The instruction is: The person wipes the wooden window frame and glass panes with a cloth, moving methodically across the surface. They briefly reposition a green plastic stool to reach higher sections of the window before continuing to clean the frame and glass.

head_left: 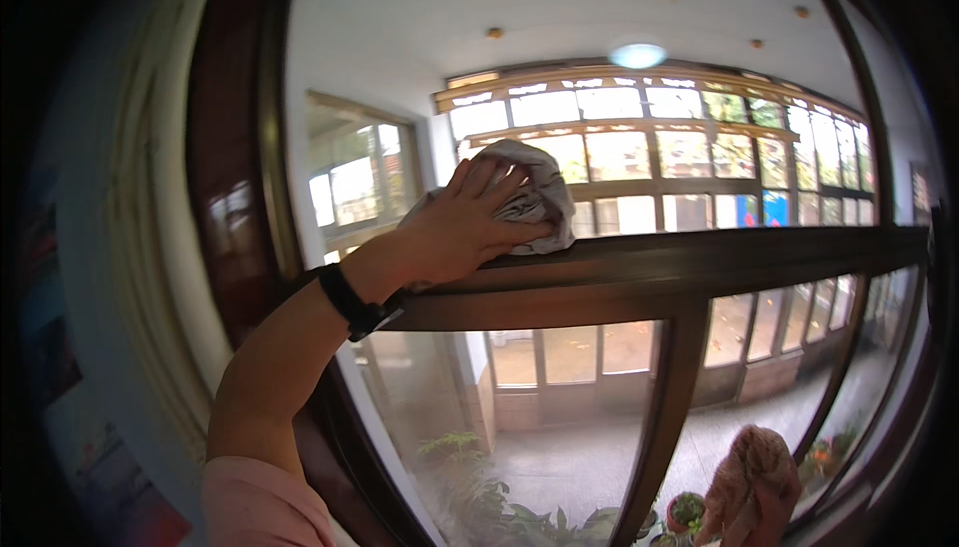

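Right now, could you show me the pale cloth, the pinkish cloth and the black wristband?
Pale cloth point(546, 185): head view, on its uncovered upper right folds.
Pinkish cloth point(756, 459): head view, on its bunched upper part.
Black wristband point(343, 296): head view, on the strap's middle.

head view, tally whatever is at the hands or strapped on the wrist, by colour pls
Grey-white crumpled cloth or paper, under the left hand: 1
Pinkish-brown textured cloth, at lower right: 1
Black wrist strap, on the left wrist: 1
Total: 3
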A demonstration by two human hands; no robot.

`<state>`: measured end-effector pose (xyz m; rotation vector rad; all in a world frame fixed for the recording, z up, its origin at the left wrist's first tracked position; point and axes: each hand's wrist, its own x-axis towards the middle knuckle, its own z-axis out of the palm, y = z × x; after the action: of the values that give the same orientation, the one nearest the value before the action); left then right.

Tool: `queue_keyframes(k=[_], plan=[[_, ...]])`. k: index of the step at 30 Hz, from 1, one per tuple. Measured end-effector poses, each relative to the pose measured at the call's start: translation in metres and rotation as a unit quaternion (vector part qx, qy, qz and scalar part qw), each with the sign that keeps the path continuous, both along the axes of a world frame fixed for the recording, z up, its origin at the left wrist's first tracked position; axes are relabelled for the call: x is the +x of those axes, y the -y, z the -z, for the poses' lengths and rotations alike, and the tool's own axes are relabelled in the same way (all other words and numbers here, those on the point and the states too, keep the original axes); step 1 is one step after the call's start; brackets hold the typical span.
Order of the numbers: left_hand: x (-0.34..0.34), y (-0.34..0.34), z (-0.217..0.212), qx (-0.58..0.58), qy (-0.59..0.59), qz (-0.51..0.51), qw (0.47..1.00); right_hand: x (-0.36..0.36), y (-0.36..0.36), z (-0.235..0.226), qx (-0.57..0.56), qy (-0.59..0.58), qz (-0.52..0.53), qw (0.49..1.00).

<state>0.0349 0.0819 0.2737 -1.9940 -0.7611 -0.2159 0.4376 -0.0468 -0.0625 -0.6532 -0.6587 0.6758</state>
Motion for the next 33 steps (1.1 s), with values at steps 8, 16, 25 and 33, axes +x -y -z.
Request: queue_keyframes(k=[8, 16, 25, 33], plan=[[-0.133, 0.039, 0.039, -0.079, 0.236, -0.171, 0.953, 0.002, -0.028, -0.036, 0.069, 0.148, -0.171, 0.972], [-0.194, 0.044, 0.058, -0.103, 0.384, -0.162, 0.903, -0.016, -0.051, -0.040, 0.042, 0.149, -0.216, 0.964], [-0.219, -0.032, -0.033, 0.104, 0.358, -0.073, 0.925, -0.032, -0.072, -0.039, 0.028, 0.138, -0.237, 0.961], [-0.224, -0.046, -0.184, 0.106, 0.426, -0.022, 0.898, -0.033, -0.086, -0.043, 0.035, 0.119, -0.225, 0.966]])
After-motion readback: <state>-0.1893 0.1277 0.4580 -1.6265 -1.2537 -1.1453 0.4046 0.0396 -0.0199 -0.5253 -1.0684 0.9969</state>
